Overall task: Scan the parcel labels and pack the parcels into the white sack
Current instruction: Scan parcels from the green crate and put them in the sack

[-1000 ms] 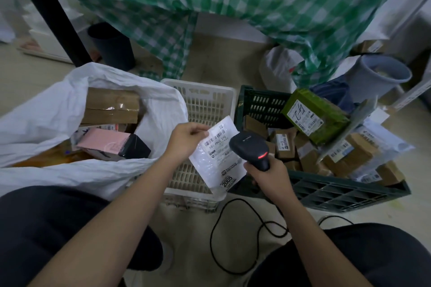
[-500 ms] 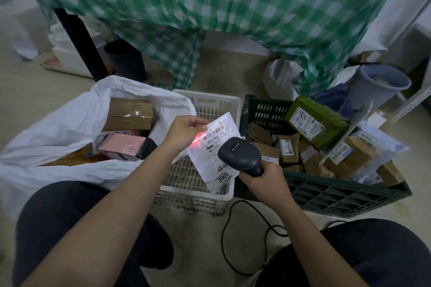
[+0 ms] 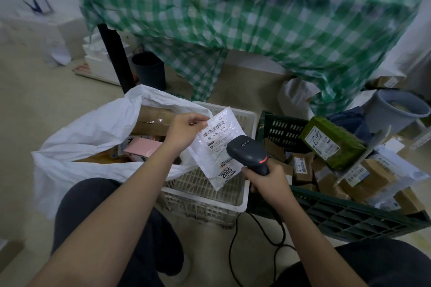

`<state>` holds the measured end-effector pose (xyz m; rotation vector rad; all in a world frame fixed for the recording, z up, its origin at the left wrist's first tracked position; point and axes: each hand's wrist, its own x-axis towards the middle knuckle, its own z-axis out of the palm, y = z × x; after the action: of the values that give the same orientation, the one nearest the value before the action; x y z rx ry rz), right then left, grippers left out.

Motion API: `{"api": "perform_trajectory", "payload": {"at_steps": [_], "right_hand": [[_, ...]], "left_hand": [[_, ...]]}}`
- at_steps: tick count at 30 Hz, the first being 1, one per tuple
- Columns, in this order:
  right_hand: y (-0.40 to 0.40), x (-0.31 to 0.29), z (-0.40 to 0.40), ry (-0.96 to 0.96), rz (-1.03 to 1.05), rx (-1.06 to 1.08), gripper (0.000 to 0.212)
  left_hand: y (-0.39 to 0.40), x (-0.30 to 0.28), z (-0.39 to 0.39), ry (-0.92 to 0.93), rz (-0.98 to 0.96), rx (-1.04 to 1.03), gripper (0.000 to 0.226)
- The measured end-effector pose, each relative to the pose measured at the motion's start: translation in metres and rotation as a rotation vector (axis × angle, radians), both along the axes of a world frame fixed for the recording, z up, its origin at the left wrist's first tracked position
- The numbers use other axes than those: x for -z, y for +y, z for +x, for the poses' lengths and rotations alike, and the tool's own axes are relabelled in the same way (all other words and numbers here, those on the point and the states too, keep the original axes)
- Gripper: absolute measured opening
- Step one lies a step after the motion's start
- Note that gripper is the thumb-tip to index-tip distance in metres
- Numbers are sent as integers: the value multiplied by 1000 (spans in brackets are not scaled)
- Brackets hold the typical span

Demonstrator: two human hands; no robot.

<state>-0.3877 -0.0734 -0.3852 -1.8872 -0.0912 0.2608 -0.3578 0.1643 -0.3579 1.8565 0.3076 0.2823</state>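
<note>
Risk lay in your left hand (image 3: 184, 130) pinching only the top corner of the flat white parcel (image 3: 215, 147) beside the white sack (image 3: 93, 128), while your right hand (image 3: 268, 184) gripped the scanner (image 3: 247, 155): the slick mailer could have slipped

Flat parcel (image 3: 218, 147): glossy, crinkled clear-white plastic film with a matt paper label. Scanner (image 3: 248, 155): matt dark plastic. White sack (image 3: 93, 128): woven-looking plastic, dull, creased. White basket (image 3: 242, 196) and green crate (image 3: 349, 219): rigid moulded plastic lattice. Parcels at centre right: brown cardboard (image 3: 303, 168), taped. Tablecloth (image 3: 256, 23), top of frame: shiny checked plastic sheeting.
</note>
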Motion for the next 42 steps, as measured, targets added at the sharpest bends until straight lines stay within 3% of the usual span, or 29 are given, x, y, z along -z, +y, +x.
{"api": "perform_trajectory", "payload": {"at_steps": [5,10,13,16,18,23,26,33,37,42], "right_hand": [[36,-6,20,25,115,62,14],[82,-5,36,22,137,58,17],[99,0,42,53,121,38,15],[106,7,46,71,100,21,13],[106,11,49,87,85,20,14],[92,21,56,131,51,64,15],[71,30,56,158,51,112,16],[-12,52,53,262,33,296,15],[-69,60,55,280,58,397,12],[-130,71,75,290,74,533,15]], "left_hand": [[53,-31,-4,-178,214,-236,17],[94,-39,-8,-276,676,-279,22],[107,0,-5,-169,845,-144,23],[120,39,-3,144,881,22,25],[125,51,-2,327,884,66,27],[119,57,-1,517,781,191,31],[101,52,-5,453,606,154,45],[15,38,12,170,364,219,29],[-56,48,37,177,200,343,26],[-145,80,80,251,194,461,31]]}}
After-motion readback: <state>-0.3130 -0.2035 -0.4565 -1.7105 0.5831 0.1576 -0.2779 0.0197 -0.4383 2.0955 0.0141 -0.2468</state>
